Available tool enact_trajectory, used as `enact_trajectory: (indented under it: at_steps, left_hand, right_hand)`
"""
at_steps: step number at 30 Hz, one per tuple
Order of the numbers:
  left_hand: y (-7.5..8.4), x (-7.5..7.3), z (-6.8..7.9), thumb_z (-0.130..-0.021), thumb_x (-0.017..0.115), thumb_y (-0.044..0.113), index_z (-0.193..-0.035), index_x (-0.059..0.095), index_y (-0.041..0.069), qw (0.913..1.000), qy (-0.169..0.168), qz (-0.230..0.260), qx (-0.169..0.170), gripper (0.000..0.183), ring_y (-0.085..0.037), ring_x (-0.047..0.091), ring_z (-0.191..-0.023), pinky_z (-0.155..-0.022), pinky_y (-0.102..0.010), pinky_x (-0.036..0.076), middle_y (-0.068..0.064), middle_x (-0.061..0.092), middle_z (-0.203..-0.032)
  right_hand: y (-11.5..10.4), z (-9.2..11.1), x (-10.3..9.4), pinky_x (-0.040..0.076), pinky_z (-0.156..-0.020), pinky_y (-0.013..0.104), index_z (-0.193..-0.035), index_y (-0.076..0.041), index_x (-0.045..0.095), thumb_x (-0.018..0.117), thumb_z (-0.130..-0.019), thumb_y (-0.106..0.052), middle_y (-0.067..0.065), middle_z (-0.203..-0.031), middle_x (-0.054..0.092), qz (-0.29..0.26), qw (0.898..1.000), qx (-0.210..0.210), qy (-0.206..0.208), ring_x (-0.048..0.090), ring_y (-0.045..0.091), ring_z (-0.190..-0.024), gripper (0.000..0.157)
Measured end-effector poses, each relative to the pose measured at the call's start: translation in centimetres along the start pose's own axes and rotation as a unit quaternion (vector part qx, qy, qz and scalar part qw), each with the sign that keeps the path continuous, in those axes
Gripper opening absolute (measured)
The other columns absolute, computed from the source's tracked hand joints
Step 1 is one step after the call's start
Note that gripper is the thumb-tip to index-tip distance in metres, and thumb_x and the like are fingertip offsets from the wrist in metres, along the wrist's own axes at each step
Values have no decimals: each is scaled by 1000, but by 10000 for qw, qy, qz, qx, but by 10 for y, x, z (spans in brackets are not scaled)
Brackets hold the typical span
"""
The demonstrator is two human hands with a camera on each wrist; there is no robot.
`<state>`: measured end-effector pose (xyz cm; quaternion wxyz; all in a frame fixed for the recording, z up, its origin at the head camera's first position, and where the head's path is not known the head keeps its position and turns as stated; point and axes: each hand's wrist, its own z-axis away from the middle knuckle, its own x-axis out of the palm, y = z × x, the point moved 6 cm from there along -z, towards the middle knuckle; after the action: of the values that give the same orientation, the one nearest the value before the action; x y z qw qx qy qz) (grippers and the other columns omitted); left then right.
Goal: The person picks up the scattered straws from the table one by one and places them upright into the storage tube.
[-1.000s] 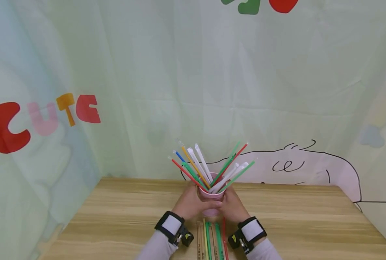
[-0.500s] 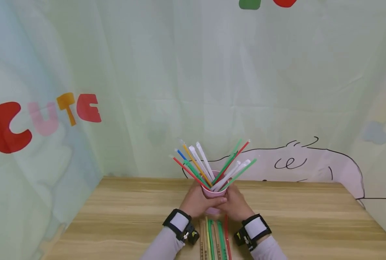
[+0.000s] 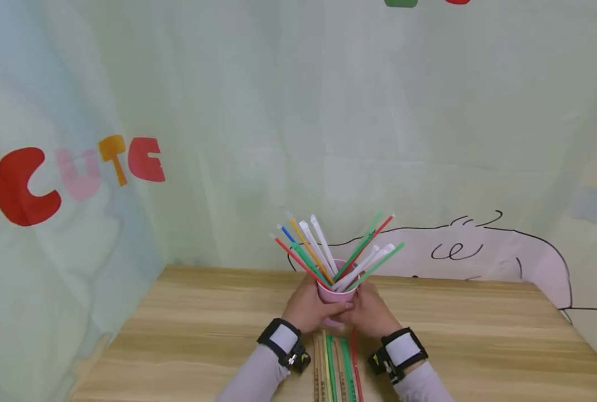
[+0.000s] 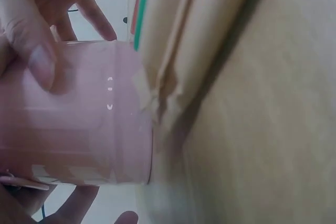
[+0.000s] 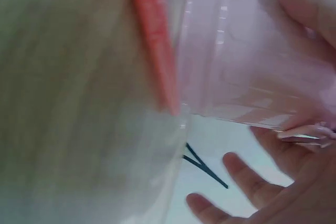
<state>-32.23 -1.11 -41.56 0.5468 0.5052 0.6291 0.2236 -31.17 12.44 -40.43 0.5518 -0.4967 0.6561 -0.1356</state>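
Observation:
My left hand (image 3: 304, 308) and right hand (image 3: 372, 314) grip a pink cup (image 3: 333, 297) from both sides, thumbs meeting across its near face. Several wrapped drinking straws (image 3: 323, 241) fan out of its mouth, in white, red, green, yellow and blue. The left wrist view shows the cup's smooth wall (image 4: 79, 119) close up, its base near the ends of brown paper-wrapped straws (image 4: 173, 40). In the right wrist view, a red straw (image 5: 155, 40) points at the cup's base, and some right-hand fingers (image 5: 252, 179) stand spread beside the wall.
On the wooden table (image 3: 203, 335), a row of wrapped straws (image 3: 347, 365) lies between my forearms, nearer to me than the cup. Wrist straps with small cameras (image 3: 298, 357) sit over both cuffs. A printed cloth (image 3: 253, 139) hangs behind the table.
The whole head view has shifted slightly, so hands, cup and straw row appear a little further right. Both hands keep the same hold on the cup.

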Motion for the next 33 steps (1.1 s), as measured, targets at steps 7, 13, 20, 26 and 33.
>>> enact_trajectory:
  at_steps: [7, 13, 20, 26, 33]
  left_hand:
    - [4, -1, 0, -66, 85, 53, -143, 39, 28, 9999, -71, -90, 105, 93, -7, 49, -110, -98, -42, 44, 5, 52, -129]
    - [7, 1, 1, -68, 85, 47, -145, 34, 27, 9998, -202, -23, 6, 94, -7, 49, -111, -98, -44, 44, 5, 52, -131]
    - [3, -3, 4, -67, 85, 50, -144, 32, 32, 9997, -104, -91, -212, 95, -7, 49, -110, -99, -42, 44, 6, 50, -132]
    - [2, -3, 3, -66, 84, 55, -144, 33, 31, 9996, -97, -153, -221, 96, -7, 48, -111, -99, -42, 44, 5, 50, -132]
    - [2, -3, 3, -66, 86, 50, -143, 34, 31, 9993, -93, -284, -234, 95, -8, 49, -110, -97, -42, 45, 3, 51, -132]
  right_hand:
    - [-6, 10, -14, 40, -98, 56, -133, -12, 50, 88, -65, -23, 10, -121, 60, 101, 9949, 988, -183, 50, 24, -111, 79]
    - [-17, 32, -36, 51, -81, 50, -135, 0, 44, 82, -72, -42, 23, -116, 60, 964, 9709, 2186, -185, 55, 33, -102, 84]
    - [-32, 58, -24, 42, -50, 32, -74, -13, 64, 79, -73, -37, -1, -65, 60, 1992, 9486, 2276, -936, 51, 15, -58, 28]
    - [-29, 70, -7, 37, -45, 30, -64, -15, 63, 79, -70, -32, -2, -59, 56, 2095, 9406, 2318, -1328, 48, 15, -53, 24]
    - [-26, 73, 4, 23, -38, 26, -47, -19, 57, 75, -68, -30, -12, -43, 43, 2113, 9426, 2088, -1526, 40, 11, -42, 30]
